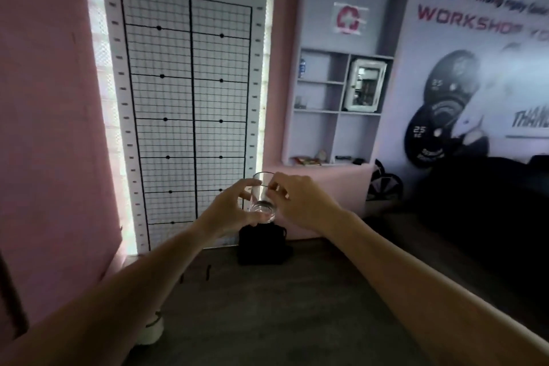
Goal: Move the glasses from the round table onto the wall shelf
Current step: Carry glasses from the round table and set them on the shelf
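Observation:
I hold a clear drinking glass (262, 197) up in front of me with both arms stretched out. My left hand (230, 209) grips its lower part and base from the left. My right hand (300, 202) pinches its rim and side from the right. The glass is upright and slightly tilted. The wall shelf (338, 111), a pale grey recessed unit with several compartments, is farther ahead and to the right. A small glass (300, 101) stands in its left middle compartment. The round table is out of view.
A tall posture-check grid board (190, 104) leans against the window on the left. A black bag (263, 244) sits on the floor below the glass. The shelf holds a white framed box (366, 85), a bottle (301, 68) and small items. Dark furniture (475, 202) is at the right.

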{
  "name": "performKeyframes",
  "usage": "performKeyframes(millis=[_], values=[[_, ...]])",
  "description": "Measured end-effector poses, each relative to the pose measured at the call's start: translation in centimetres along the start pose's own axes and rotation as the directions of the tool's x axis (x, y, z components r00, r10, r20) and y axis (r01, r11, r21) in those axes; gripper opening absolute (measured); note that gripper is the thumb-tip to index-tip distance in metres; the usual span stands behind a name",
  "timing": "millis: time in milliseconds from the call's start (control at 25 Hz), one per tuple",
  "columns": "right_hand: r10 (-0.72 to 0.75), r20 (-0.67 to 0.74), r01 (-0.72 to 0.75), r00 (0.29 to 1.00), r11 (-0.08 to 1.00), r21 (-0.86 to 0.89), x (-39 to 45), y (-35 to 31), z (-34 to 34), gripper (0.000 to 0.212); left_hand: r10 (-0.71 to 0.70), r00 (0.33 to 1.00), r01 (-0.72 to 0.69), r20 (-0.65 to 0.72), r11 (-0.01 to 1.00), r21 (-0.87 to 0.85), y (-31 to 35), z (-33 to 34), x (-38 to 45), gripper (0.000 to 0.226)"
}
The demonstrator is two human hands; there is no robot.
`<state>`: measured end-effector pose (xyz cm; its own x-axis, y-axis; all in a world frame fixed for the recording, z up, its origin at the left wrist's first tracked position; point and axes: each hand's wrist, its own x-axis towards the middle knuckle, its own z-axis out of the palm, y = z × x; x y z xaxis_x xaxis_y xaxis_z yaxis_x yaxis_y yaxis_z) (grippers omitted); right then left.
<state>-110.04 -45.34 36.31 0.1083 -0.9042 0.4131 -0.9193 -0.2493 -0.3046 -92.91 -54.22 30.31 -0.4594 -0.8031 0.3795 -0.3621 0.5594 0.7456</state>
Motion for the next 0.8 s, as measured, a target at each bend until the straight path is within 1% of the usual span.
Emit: performKeyframes(millis=[200, 360, 480, 560, 680, 800], values=[[0.149, -0.073, -0.149, 0.986, 0.989, 0.004, -2.8, 8.3, -4.4, 0.018, 0.118, 0.988, -0.114, 0.102, 0.993, -0.044, 3.8, 9.1, 6.2, 0.076], [0.227, -0.092, -0.228, 0.97, 0.974, -0.009, -2.4, 13.6, -5.6, 0.018, 0.193, 0.971, -0.182, 0.143, 0.979, -0.087, 3.9, 14.4, 11.6, 0.076], [0.256, -0.109, -0.263, 0.96, 0.963, -0.053, 0.6, 17.5, -5.8, 0.026, 0.235, 0.956, -0.212, 0.175, 0.967, -0.142, 2.7, 16.9, 17.5, 0.078], [0.267, -0.133, -0.278, 0.955, 0.957, -0.08, 3.7, 20.0, -5.7, 0.028, 0.256, 0.947, -0.217, 0.195, 0.955, -0.201, 1.5, 17.8, 21.7, 0.076], [0.265, -0.158, -0.283, 0.951, 0.953, -0.107, 8.9, 23.2, -5.3, 0.021, 0.27, 0.94, -0.204, 0.208, 0.935, -0.292, -0.4, 18.0, 27.7, 0.071], [0.278, -0.186, -0.292, 0.943, 0.955, -0.052, 13.8, 26.3, -4.6, 0.016, 0.243, 0.947, -0.166, 0.212, 0.931, -0.324, -2.2, 17.9, 33.4, 0.069]])
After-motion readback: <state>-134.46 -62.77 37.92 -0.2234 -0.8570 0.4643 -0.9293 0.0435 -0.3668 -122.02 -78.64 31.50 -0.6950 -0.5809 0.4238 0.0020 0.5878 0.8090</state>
